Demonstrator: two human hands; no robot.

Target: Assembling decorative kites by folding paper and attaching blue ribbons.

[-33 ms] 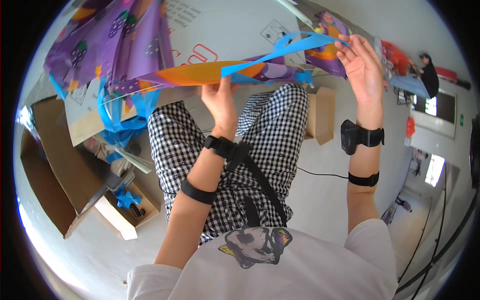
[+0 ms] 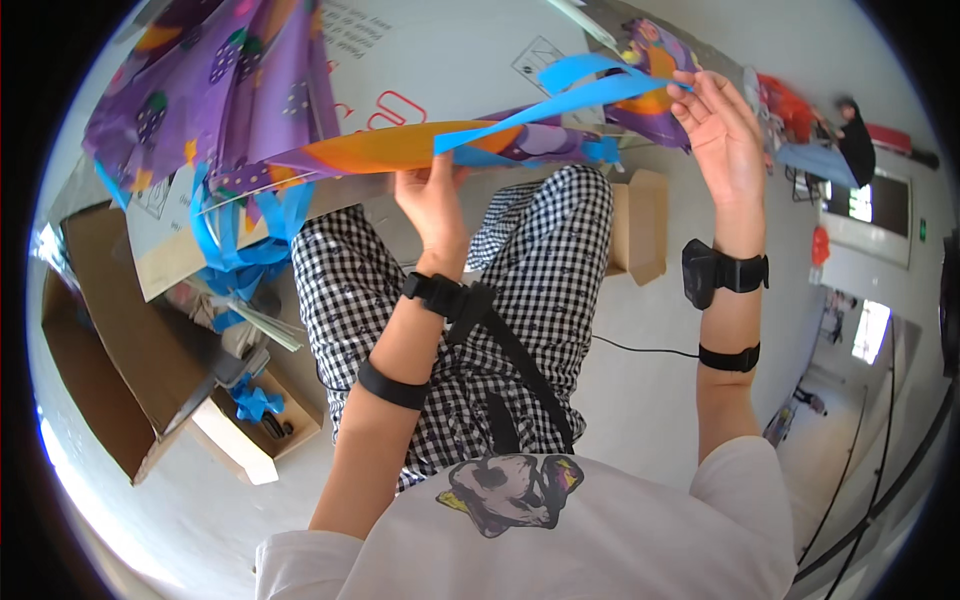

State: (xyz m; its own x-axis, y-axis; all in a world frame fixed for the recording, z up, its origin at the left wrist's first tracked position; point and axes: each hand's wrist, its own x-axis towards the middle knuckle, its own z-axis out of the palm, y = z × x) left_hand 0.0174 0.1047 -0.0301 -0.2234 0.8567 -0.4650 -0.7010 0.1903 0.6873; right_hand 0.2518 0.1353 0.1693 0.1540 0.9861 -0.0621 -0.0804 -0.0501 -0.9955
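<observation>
A flat blue strip [image 2: 560, 107] stretches between my two hands, above my lap. My left hand [image 2: 432, 208] pinches its lower end, at the edge of a folded purple-and-orange printed sheet [image 2: 395, 148]. Its fingertips are partly behind the sheet. Raised at the upper right, my right hand [image 2: 725, 140] grips the strip's other end between thumb and forefinger, the other fingers loosely extended. A second length of the strip sticks out leftward from this end. More purple printed material [image 2: 225, 95] lies gathered at the upper left, and another purple piece [image 2: 650, 95] is near my right hand.
A large pale board [image 2: 430, 50] supports the material. Blue strips [image 2: 245, 245] hang over its near left edge. Open cardboard boxes [image 2: 125, 330] stand on the floor at left, one small box [image 2: 640, 225] at right. Another person [image 2: 850, 145] is far off to the right.
The blue strip's loose length has swung from an arched loop into a free end pointing left. My left hand has shifted slightly left; the right hand is almost unmoved.
</observation>
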